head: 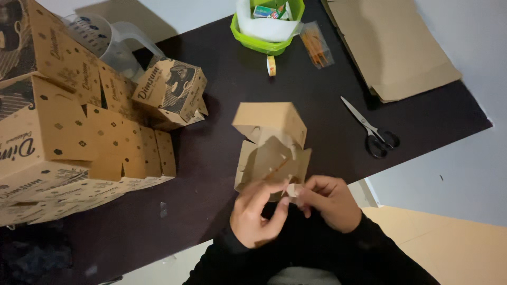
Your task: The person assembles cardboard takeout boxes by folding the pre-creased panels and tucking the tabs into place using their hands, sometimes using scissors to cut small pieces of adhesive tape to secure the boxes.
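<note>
A brown cardboard box (270, 142), partly folded with its flaps open, lies on the dark table (211, 158) right in front of me. My left hand (257, 214) pinches the box's near edge from the left. My right hand (328, 201) grips a small flap at the same near edge from the right. Both wrists are in black sleeves, and the fingertips of the two hands almost meet at the flap.
Several folded printed cardboard boxes (68, 116) are piled at the left, with a clear plastic jug (108, 39) behind them. A green basket (266, 24), a tape roll (271, 65) and a plastic packet (317, 45) sit at the back. Black-handled scissors (372, 129) and flat brown cardboard sheets (393, 45) lie at the right.
</note>
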